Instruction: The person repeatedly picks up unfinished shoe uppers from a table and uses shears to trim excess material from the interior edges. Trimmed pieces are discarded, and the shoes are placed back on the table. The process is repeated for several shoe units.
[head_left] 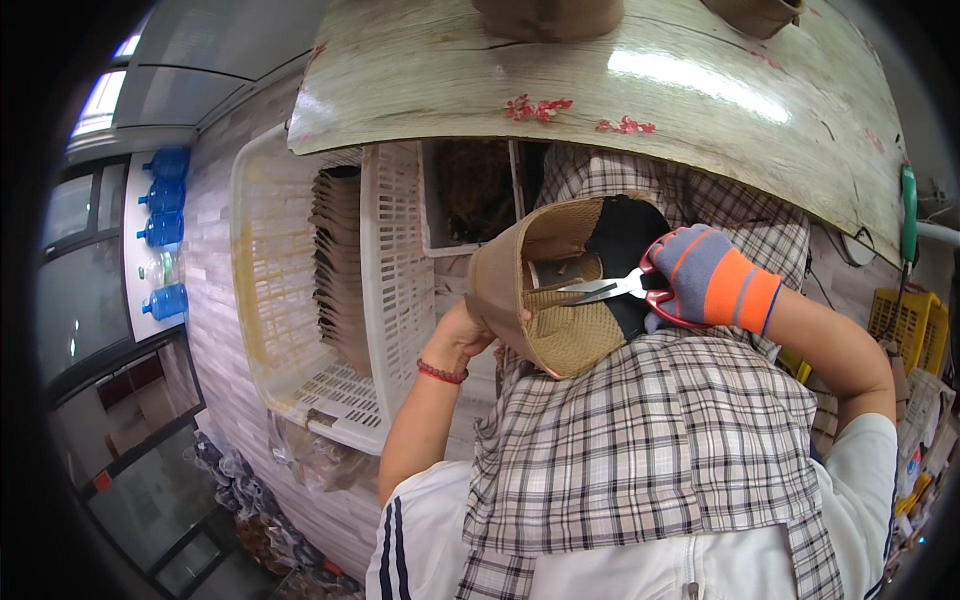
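Head view, far left: blue water bottles (164,228) in a row; well apart from the hands
White crate (398,215): slatted plastic, beyond the left wrist; brown curved pieces (342,275) stand nested in a close row inside
Left hand (462,332): bare, red bead bracelet (442,373) at the wrist; pinching the left side of the tan shell (497,265), some fingers hidden by its wall; best, I judge, to hold that wall taut and set the fingertips well clear of the blade line
Tan shell: between the two hands, over the lap, mouth turned toward the right hand; mesh lining (575,338) and a black panel (628,232) show inside; resting on the checked apron (620,440) or just above it, cannot tell
Scissors (622,287): red handles, blades seemingly a little parted, reaching into the mouth; whether the tips touch the lining, cannot tell; short snips with the points alone look safest, flat to the surface so the mesh is not nicked
Right hand (708,278): grey-and-orange glove, fingers wrapped round the scissor handles; a steady wrist and a clear sight of both tips should help here
Far right: yellow basket (925,335), beyond the right forearm
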